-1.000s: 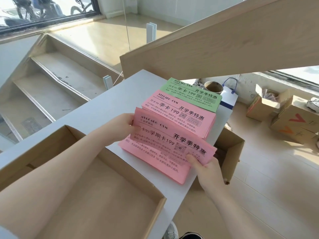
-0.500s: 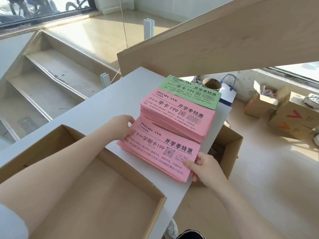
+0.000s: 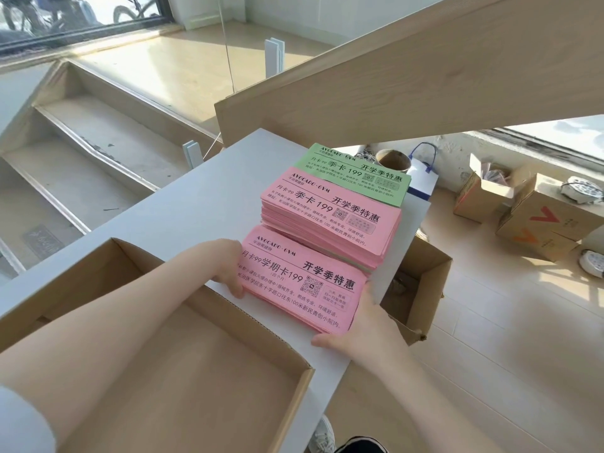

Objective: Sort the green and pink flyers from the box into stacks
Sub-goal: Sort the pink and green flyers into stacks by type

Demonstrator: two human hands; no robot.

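We've got the near pink stack (image 3: 302,282) on the table (image 3: 183,204) squeezed between left hand (image 3: 228,266) and right hand (image 3: 362,328), near the edge, so an uneven push could slide sheets off.

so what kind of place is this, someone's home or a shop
Probably a gym's premises, not yet fully set up, rather than a home: the flyers advertise "Avocado Gym" membership offers, they are sorted on a white counter under a wooden staircase, and shipping cartons sit on the floor.
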